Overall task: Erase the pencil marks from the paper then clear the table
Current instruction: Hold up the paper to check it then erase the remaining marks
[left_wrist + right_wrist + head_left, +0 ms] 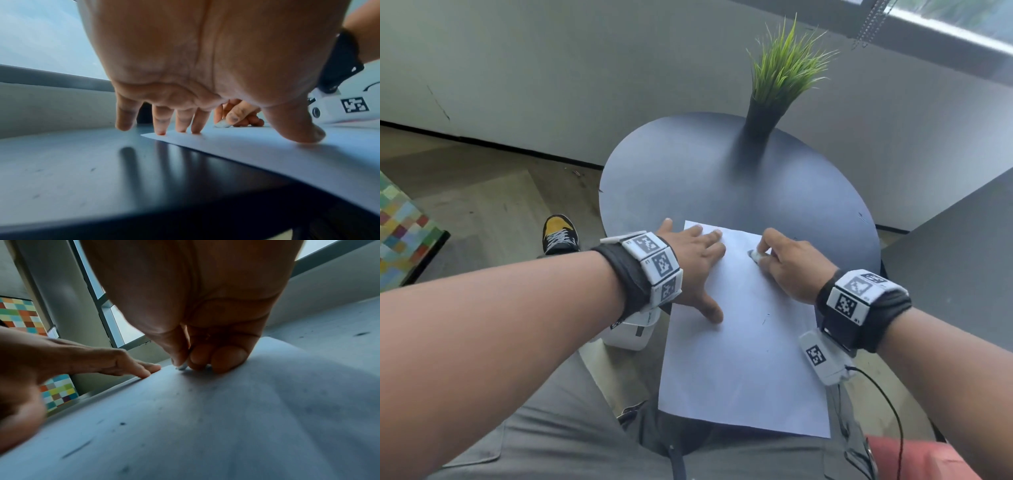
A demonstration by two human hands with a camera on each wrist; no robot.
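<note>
Paper [739, 342] lies on the round dark table [688, 178], near edge hanging off the rim toward the person's lap. Far left corner sits under the left hand [695, 263].

L hand: fingers straight and spread, grip apart, holding nothing. Fingertips [160, 131] press the paper's far corner; little finger lands on bare table just beside the sheet. Thumb presses the paper lower down, near its left edge. Palm is raised off the surface, seen from the left wrist view.

R hand [791, 263]: grip clamped on a small white eraser [755, 255], pinched btwn thumb and curled fingers. Eraser tip touches the paper near the far edge, right of the L fingertips and apart from them. Right wrist view shows the eraser [182, 366] end down on the sheet, curled knuckles resting on the paper just beside it.

Pencil marks [765, 320] show as a few short dark strokes and specks toward the right side of the sheet, nearer the person than the eraser; more faint specks in the right wrist view.

Elsewhere: potted grass plant [784, 75] in a dark vase at the table's far side, well apart from the paper. A black-and-yellow shoe [560, 233] on the wood floor left of the table. Both wrists carry bands w/ square printed markers.
</note>
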